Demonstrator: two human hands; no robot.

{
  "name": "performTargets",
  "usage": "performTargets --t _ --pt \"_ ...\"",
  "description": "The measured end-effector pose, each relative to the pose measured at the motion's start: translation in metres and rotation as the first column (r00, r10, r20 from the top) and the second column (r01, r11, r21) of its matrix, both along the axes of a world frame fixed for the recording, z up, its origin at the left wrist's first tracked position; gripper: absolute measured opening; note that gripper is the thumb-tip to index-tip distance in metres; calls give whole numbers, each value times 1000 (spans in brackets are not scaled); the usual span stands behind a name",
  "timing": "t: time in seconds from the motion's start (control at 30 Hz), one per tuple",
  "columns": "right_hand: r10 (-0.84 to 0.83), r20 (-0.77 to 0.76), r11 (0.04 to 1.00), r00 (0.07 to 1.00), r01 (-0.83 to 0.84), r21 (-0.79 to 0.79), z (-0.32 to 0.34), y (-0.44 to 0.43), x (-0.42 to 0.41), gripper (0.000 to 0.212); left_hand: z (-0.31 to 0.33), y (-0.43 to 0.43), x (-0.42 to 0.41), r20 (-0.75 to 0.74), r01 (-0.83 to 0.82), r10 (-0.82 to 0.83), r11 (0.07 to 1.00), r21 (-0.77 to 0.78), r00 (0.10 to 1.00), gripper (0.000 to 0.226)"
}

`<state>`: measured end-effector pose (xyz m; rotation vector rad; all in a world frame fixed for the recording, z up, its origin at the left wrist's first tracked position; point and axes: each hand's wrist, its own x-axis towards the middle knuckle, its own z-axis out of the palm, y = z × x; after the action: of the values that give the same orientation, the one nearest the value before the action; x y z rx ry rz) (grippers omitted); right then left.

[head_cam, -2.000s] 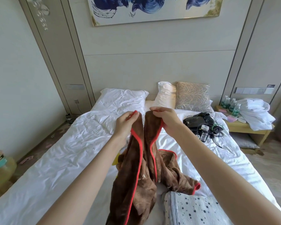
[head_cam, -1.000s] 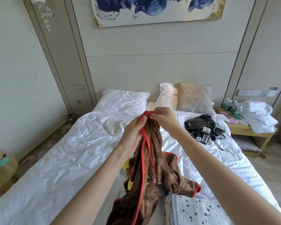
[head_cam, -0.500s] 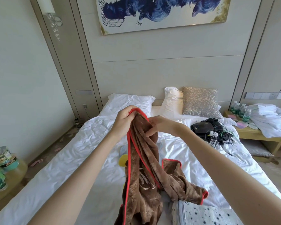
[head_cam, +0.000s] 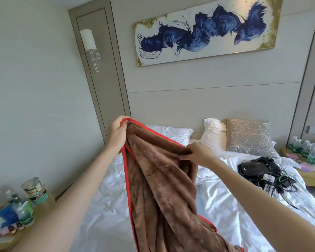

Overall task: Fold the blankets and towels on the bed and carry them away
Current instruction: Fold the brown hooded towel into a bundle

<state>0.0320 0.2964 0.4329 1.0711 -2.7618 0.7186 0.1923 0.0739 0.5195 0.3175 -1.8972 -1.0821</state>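
above bed (head_cam: 107, 206): brown blanket (head_cam: 162, 188), red trim; left hand (head_cam: 116, 135) fingers curled round top corner; right hand (head_cam: 198, 153) fingers pinching upper edge; bottles (head_cam: 302, 148), labels too small to read.

Lower end of brown blanket (head_cam: 162, 188) beyond bottom edge, part of bed (head_cam: 102, 206) behind it

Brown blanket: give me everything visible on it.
The brown blanket looks like plush fleece, with red binding along its visible edges. It is held up over the bed and hangs in loose vertical folds, its lower end out of frame. The left hand grips a top corner. The right hand pinches the upper edge lower down, so that edge slopes.
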Motion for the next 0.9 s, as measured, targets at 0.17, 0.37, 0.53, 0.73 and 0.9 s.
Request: performTargets --t 0.17,0.37,0.53,0.73,0.9 --pt "-201 -172 925 964 129 -357 71 -12 3 28 36 -21 1 -74 -176 174 984 -21 982 25" --pt "-257 -197 751 946 67 -657 163 -10 26 11 103 -31 -2 -273 -271 240 959 -81 932 22" --pt "-359 -275 605 892 -2 -796 233 -7 49 12 160 -30 -4 -394 -337 298 941 -33 869 18" --pt "-256 -211 714 943 37 -699 210 -3 45 26 124 -30 -9 -260 -368 345 929 -43 902 19" --pt "-34 118 886 992 85 -455 102 6 25 34 26 -36 -12 -83 -307 306 952 2 948 20"
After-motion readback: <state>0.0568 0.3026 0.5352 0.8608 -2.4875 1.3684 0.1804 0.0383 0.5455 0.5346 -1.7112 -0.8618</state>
